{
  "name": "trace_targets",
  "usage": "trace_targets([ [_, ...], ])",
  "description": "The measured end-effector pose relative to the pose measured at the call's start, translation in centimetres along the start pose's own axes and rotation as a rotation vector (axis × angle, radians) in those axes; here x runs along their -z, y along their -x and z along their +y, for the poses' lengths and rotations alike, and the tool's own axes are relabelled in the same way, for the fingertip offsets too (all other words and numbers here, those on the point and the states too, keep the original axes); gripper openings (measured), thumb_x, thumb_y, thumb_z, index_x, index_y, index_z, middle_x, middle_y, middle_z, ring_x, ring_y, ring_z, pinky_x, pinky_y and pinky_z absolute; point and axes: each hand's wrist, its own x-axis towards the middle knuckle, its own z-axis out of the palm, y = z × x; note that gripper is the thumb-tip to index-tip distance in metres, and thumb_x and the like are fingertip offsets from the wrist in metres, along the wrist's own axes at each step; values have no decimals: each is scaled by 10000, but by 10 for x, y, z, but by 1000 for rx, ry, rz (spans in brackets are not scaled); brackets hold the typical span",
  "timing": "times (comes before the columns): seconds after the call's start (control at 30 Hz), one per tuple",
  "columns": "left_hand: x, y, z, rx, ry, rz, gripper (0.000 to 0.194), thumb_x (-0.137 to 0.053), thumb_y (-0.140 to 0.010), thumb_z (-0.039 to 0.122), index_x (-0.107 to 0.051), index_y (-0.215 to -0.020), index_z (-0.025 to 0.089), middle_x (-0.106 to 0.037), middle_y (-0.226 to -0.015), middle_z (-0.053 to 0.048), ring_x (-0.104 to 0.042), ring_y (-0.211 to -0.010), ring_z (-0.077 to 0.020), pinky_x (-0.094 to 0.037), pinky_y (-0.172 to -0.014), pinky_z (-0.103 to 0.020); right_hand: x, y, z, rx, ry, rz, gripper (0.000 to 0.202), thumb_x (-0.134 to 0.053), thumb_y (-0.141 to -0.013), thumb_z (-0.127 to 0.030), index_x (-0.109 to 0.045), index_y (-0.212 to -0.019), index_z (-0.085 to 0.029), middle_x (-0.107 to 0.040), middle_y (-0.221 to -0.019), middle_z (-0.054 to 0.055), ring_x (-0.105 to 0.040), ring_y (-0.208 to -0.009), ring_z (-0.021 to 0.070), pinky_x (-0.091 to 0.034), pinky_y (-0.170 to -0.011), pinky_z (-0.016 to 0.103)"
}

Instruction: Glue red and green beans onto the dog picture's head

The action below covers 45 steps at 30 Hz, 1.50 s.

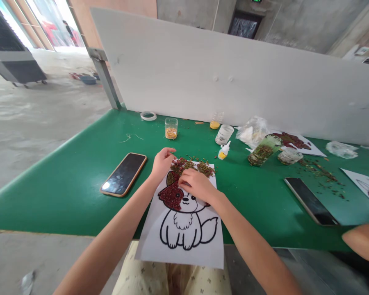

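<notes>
A paper sheet with a line drawing of a seated cartoon animal lies before me, its lower end past the table edge. Dark red beans cover one side of the animal's face, and greenish seeds fill an ear. My right hand rests over the head, fingers bent together at the face; anything between the tips is too small to see. My left hand is at the sheet's upper left, fingers loosely bent and slightly apart, beside loose green seeds and red beans heaped on the top edge.
On the green table lie a phone at left and another phone at right. Behind the sheet stand a cup of corn kernels, a glue bottle and a seed container. Another person's arm shows at right.
</notes>
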Motion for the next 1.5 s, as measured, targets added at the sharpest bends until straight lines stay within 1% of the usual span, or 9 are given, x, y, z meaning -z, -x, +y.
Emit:
trace_targets([
  [0.23, -1, 0, -1, -11, -2, -8, 258, -504, -667, 192, -598, -906, 163, -606, -674, -6, -570, -608, -135, -437, -556, -235, -2, 0, 3, 2, 24, 17, 78, -581, -832, -129, -611, -783, -183, -568, -834, 26, -516, -866, 153, -393, -730, 259],
  [0.63, -2, 1, 1, -3, -19, -3, 262, -489, -674, 190, -604, -908, 156, -607, -664, -10, -564, -591, -136, -435, -550, -240, -1, -2, -2, 2, 34, 13, 71, -590, -798, -120, -595, -754, -175, -558, -812, 22, -503, -840, 151, -379, -698, 248],
  [1.0, -2, 0, 0, -5, -17, -7, 275, -487, -664, 196, -597, -912, 153, -606, -666, -5, -564, -594, -135, -430, -551, -239, -2, -2, -2, 1, 66, 30, 73, -584, -809, -134, -601, -756, -180, -567, -809, 17, -510, -835, 146, -378, -695, 243],
  [1.07, -2, 1, 1, 12, -16, -7, 281, -484, -665, 188, -597, -920, 149, -602, -668, -5, -558, -588, -132, -426, -539, -236, 2, -1, 2, -66, 102, 89, 89, -560, -829, -142, -605, -768, -187, -578, -821, 20, -515, -830, 147, -379, -702, 247],
  [1.2, -1, -2, 1, -19, -33, 42, 249, -488, -688, 204, -611, -897, 147, -572, -649, 1, -542, -598, -129, -415, -532, -229, 15, 3, 20, -424, 252, 271, 167, -470, -892, -167, -628, -841, -186, -603, -893, 57, -533, -854, 179, -379, -716, 273],
  [1.27, 0, -4, -1, -62, -52, 96, 218, -486, -730, 263, -624, -857, 152, -537, -622, 8, -515, -587, -124, -409, -525, -228, 21, 6, 29, -549, 317, 287, 214, -431, -891, -125, -637, -880, -181, -608, -932, 78, -541, -888, 198, -378, -735, 287],
  [1.33, 2, -7, -3, -85, -50, 133, 231, -470, -764, 319, -625, -818, 157, -511, -604, 11, -492, -570, -120, -399, -507, -225, 24, 8, 35, -615, 343, 273, 273, -407, -855, -49, -632, -939, -177, -617, -968, 86, -546, -927, 206, -375, -748, 292],
  [1.4, 2, -9, -5, -88, -35, 145, 233, -450, -775, 323, -615, -793, 160, -506, -599, 10, -489, -567, -121, -388, -491, -221, 25, 8, 37, -666, 328, 258, 343, -397, -807, 3, -607, -1009, -177, -635, -964, 75, -557, -922, 203, -372, -727, 288],
  [1.5, 3, -10, -7, -82, -41, 144, 214, -434, -767, 290, -605, -770, 161, -521, -606, 7, -497, -573, -122, -383, -495, -221, 23, 6, 38, -727, 293, 259, 371, -389, -790, 3, -560, -1065, -179, -653, -926, 56, -570, -870, 192, -363, -667, 279],
])
